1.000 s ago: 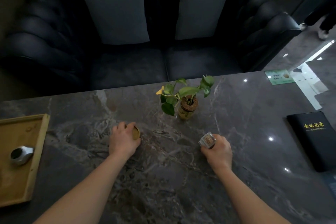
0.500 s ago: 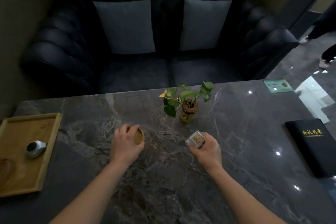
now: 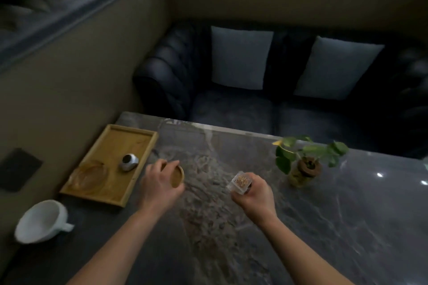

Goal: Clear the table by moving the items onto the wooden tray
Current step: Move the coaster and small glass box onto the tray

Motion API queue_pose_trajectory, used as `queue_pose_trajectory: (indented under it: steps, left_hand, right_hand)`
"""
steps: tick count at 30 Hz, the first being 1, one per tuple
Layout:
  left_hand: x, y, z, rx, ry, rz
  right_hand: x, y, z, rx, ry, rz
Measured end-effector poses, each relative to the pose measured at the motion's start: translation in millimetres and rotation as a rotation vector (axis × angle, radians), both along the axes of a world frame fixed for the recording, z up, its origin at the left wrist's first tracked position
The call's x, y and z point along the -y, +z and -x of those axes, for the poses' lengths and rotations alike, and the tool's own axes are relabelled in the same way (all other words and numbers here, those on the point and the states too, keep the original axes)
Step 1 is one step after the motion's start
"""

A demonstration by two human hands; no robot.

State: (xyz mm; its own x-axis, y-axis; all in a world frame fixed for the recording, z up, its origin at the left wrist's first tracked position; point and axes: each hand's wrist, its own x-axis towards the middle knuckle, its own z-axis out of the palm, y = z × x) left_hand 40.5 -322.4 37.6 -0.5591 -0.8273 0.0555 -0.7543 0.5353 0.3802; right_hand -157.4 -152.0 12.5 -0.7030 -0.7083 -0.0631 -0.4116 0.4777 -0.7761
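My left hand (image 3: 159, 184) grips a small round wooden coaster (image 3: 177, 176) tilted on edge, just right of the wooden tray (image 3: 129, 192). My right hand (image 3: 253, 194) holds a small clear square container (image 3: 239, 181) with golden bits inside, above the middle of the dark marble table (image 3: 324, 227). On the tray lie a small silver and black cup (image 3: 128, 162) on its side and a clear glass dish (image 3: 89, 176).
A white cup (image 3: 41, 221) sits at the table's near left corner. A potted green plant (image 3: 304, 164) in a glass jar stands at the right. A dark sofa (image 3: 266, 104) with two grey cushions lies beyond the table, a beige wall on the left.
Both hands moved left toward the tray, carrying the coaster and the clear container. The view swung left, bringing the whole tray and the white cup into sight.
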Motion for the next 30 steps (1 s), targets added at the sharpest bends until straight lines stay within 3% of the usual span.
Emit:
queue_pose_trajectory:
  steps: [12, 19, 30]
  left_hand:
    - [168, -13, -101, 0.016, 0.118, -0.031]
    - [242, -38, -97, 0.122, 0.117, -0.145]
    - [302, -64, -73, 0.190, 0.160, -0.172]
  right_hand:
    - [184, 1, -99, 0.139, 0.022, -0.034]
    - [267, -2, -119, 0.159, 0.042, -0.097]
    - [355, -36, -117, 0.106, 0.108, -0.154]
